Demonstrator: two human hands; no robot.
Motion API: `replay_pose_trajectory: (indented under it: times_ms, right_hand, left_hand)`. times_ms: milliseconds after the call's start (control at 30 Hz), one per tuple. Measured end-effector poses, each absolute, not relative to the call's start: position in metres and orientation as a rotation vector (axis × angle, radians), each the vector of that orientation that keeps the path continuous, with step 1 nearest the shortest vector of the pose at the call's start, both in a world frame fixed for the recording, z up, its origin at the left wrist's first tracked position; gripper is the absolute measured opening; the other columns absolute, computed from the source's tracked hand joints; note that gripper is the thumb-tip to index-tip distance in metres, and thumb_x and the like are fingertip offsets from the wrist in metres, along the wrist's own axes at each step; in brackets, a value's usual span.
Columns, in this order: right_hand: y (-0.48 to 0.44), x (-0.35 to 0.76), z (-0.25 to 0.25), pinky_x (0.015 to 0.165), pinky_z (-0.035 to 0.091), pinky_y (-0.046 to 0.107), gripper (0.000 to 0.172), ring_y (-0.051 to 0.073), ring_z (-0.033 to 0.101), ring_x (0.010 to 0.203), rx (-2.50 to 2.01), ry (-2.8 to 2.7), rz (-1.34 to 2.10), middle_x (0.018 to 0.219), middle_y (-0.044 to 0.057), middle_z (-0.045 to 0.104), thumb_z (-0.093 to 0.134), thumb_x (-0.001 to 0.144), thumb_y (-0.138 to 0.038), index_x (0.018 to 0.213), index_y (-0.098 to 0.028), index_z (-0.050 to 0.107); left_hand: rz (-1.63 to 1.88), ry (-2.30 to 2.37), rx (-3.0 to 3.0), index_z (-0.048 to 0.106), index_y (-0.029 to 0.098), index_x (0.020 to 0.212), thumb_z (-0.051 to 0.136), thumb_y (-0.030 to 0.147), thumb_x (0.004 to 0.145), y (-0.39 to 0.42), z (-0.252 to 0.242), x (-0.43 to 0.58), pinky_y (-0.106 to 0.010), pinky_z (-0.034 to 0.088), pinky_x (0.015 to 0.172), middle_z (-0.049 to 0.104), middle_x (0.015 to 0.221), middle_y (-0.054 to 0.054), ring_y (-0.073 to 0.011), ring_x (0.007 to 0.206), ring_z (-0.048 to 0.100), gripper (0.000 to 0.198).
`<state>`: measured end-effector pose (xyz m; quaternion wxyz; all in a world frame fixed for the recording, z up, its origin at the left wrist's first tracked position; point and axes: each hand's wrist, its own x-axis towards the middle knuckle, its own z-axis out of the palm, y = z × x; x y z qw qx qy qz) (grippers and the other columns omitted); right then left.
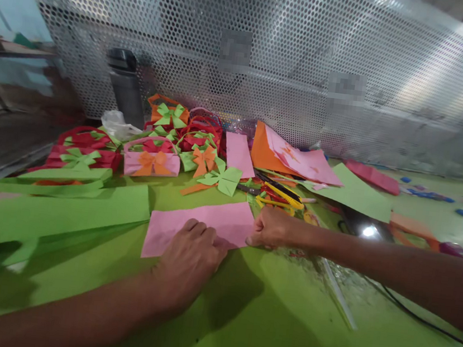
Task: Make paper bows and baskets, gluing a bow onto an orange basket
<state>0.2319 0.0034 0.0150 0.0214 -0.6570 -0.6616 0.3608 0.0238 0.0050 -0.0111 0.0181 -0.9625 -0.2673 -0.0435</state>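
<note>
A pink rectangular sheet [209,219] of paper or thin foam lies on the green tabletop in front of me. Across its lower edge rests my left hand [192,256], knuckles up and fingers curled closed on the sheet; the fingertips are hidden beneath. At the sheet's right end, my right hand [267,227] is closed in a fist around the edge. Just behind the sheet are a light green bow [222,177], an orange bow [204,161] and a yellow-handled cutter [283,195]. A small pink handbag [151,162] with an orange bow stands behind, to the left.
Long green sheets [62,206] cover the left side. Several small red and orange bags [170,111] crowd the back near a dark bottle [126,84]. Pink and orange sheets [266,149] and a phone-like black object [366,226] lie right. A perforated metal panel [272,49] bounds the back.
</note>
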Motion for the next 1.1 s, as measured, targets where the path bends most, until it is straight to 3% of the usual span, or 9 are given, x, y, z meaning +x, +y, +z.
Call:
replay_pose_trajectory:
  times_ms: [400,567,700,767,900,1100]
  right_hand:
    - [-0.006,0.26,0.007,0.035,0.028,0.02,0.026,0.008,0.041,0.031,-2.172,-1.959,1.002,0.038,-0.003,0.049,0.057,0.067,-0.021,0.044,-0.018,0.047]
    - [-0.003,0.256,0.019,0.038,0.033,0.019,0.021,0.01,0.05,0.038,-2.079,-1.98,0.909,0.041,-0.002,0.052,0.056,0.066,-0.015,0.047,-0.018,0.048]
    - [-0.005,0.236,0.022,0.044,0.039,0.017,0.01,0.009,0.057,0.048,-1.844,-2.02,1.05,0.055,-0.003,0.06,0.054,0.07,-0.017,0.06,-0.017,0.056]
    - [-0.005,0.226,0.014,0.042,0.041,0.017,0.007,0.009,0.057,0.046,-1.791,-2.019,1.177,0.051,-0.005,0.058,0.055,0.067,-0.016,0.061,-0.017,0.057]
    - [-0.004,0.22,-0.001,0.04,0.042,0.018,0.008,0.01,0.057,0.043,-1.78,-1.965,1.289,0.045,-0.006,0.054,0.057,0.066,-0.016,0.058,-0.017,0.054]
    - [-0.006,0.219,-0.001,0.04,0.041,0.017,0.011,0.009,0.055,0.043,-1.803,-1.957,1.232,0.049,-0.004,0.056,0.058,0.067,-0.016,0.057,-0.017,0.054]
  left_hand:
    - [-0.083,-0.918,-2.964,0.071,0.017,0.1,0.049,-0.005,0.082,0.006,-0.02,0.022,-0.039,0.044,0.079,0.067,0.083,-0.008,-0.0223,0.081,0.059,0.036]
    - [-0.155,-0.895,-2.998,0.071,0.019,0.1,0.049,-0.002,0.084,0.008,-0.02,0.022,-0.038,0.043,0.075,0.066,0.078,-0.006,-0.0213,0.075,0.058,0.034]
    - [-0.145,-0.902,-3.059,0.073,0.018,0.093,0.05,0.008,0.087,0.006,-0.018,0.032,-0.041,0.041,0.075,0.067,0.079,-0.009,-0.0258,0.079,0.059,0.026]
    - [-0.116,-0.943,-3.089,0.073,0.018,0.094,0.05,0.007,0.086,0.005,-0.017,0.036,-0.041,0.04,0.074,0.067,0.079,-0.01,-0.0269,0.079,0.06,0.026]
    - [-0.088,-1.078,-3.129,0.073,0.023,0.096,0.052,0.004,0.084,0.007,-0.01,0.032,-0.036,0.04,0.075,0.071,0.08,-0.005,-0.0221,0.076,0.062,0.031]
    - [-0.121,-1.363,-3.178,0.073,0.019,0.078,0.062,0.018,0.08,0.018,0.008,0.014,-0.025,0.039,0.061,0.071,0.074,0.0,-0.0151,0.066,0.061,0.011]
